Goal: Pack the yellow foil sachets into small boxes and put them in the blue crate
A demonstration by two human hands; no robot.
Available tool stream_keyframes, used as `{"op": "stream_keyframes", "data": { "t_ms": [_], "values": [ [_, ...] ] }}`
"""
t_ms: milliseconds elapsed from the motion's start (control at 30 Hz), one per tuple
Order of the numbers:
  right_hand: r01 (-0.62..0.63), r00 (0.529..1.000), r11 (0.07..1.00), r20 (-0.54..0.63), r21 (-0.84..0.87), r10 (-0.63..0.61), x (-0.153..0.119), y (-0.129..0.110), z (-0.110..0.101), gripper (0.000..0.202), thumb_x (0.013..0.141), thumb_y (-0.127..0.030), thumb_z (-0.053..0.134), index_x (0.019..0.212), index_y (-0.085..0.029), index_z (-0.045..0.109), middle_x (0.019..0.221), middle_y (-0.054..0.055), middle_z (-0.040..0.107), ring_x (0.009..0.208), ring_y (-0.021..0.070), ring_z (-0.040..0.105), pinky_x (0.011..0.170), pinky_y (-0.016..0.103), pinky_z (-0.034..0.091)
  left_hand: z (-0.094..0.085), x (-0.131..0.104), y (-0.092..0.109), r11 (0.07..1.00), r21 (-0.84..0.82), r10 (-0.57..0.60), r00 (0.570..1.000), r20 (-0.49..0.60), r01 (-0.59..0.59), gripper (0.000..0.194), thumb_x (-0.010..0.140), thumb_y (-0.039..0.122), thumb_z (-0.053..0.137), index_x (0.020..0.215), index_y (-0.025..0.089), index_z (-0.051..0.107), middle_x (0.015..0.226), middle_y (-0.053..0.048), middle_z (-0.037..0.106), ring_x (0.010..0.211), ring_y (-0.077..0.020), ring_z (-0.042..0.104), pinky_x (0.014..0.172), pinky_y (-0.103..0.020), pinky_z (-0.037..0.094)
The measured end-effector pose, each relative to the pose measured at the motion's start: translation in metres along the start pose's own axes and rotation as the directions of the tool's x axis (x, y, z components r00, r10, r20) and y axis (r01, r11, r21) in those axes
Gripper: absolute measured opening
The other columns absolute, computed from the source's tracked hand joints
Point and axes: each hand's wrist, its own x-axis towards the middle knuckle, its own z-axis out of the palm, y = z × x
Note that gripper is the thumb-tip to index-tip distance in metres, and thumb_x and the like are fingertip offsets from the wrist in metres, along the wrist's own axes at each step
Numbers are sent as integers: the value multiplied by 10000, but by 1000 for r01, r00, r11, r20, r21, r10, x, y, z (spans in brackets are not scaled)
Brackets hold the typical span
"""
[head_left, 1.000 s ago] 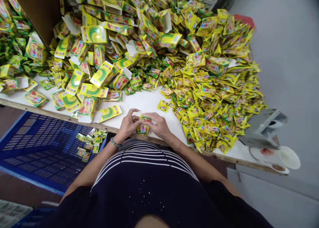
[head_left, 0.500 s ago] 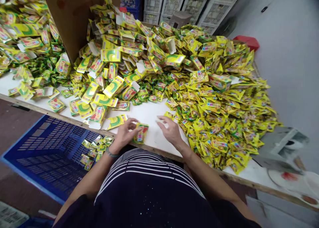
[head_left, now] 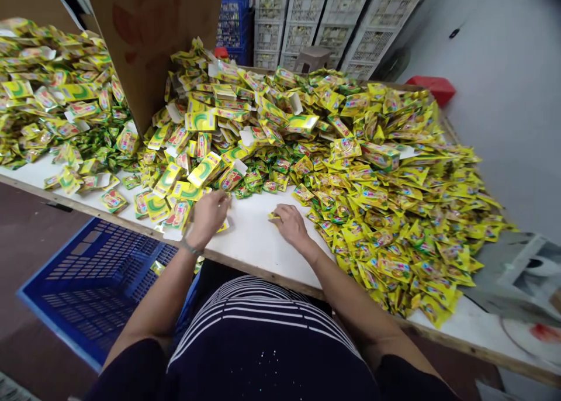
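My left hand (head_left: 209, 218) is over the near edge of the carton pile, on top of a small yellow-and-green box (head_left: 223, 225) that shows partly beneath it. Its fingers are bent and blurred, so whether they grip the box is unclear. On the white tabletop (head_left: 248, 225), my right hand (head_left: 291, 223) has its fingers curled down on a small yellow packet (head_left: 274, 216), mostly hidden under them. Several flat boxes (head_left: 177, 214), some with open white flaps, lie left of my left hand. Right of my right hand spreads a large heap of yellow packets (head_left: 385, 225).
Below the table's left edge stands a blue crate (head_left: 87, 296) with a few packs partly in view. A cardboard divider (head_left: 144, 44) splits the piles. White crates (head_left: 302, 35) are stacked behind, near a grey stool (head_left: 313, 56). A grey device (head_left: 521, 272) sits at the right.
My left hand has moved left and up, away from the box it held, which no longer shows on the tabletop. My right hand now has a yellow packet under its fingers. The view has tilted up.
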Motion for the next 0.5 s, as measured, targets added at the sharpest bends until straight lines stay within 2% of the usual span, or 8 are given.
{"op": "stream_keyframes", "data": {
  "t_ms": [100,167,233,300,367,500],
  "values": [
    [-59,997,998,-47,-13,59,-5,1,-1,497,870,-249,688,1344,-138,583,1260,162,663,1126,318,568,988,441,448,31,51,31,998,62,24,995,-96,-18,304,976,292,434,986,152,704,1026,-142,734,1006,-277,655,851,-346,456],
    [-89,995,996,-51,-6,88,-10,5,-4,649,843,-307,729,1428,-124,513,1288,173,644,1142,331,556,1003,455,445,50,75,45,985,147,99,993,-64,-89,293,955,320,489,1053,127,687,1086,-177,711,1071,-309,626,882,-367,442],
    [-84,996,996,-19,9,84,-14,10,-10,675,824,-351,748,1418,-116,532,1299,177,635,1155,331,549,1018,457,442,66,90,53,963,220,157,987,23,-158,313,921,294,543,1122,86,661,1119,-212,696,1099,-335,610,891,-381,433],
    [-50,998,999,25,16,49,-16,15,-17,641,826,-362,735,1394,-119,564,1347,183,611,1209,333,526,1044,469,427,77,97,55,948,257,170,981,92,-188,312,913,195,507,1151,47,643,1111,-235,695,1087,-334,619,875,-377,431],
    [3,996,1000,90,2,-3,-18,18,-26,580,835,-313,694,1380,-149,585,1435,173,560,1296,340,477,1071,505,396,81,98,53,944,274,158,980,117,-185,323,910,115,438,1148,38,643,1086,-236,704,1045,-318,642,838,-364,431],
    [107,963,994,251,-3,-103,-21,19,-36,660,774,-101,575,1430,-164,541,1537,140,482,1398,324,416,1095,526,368,73,90,41,982,169,76,995,69,-87,271,924,209,477,1068,131,693,950,-164,735,933,-286,674,755,-333,428]
  ]
}}
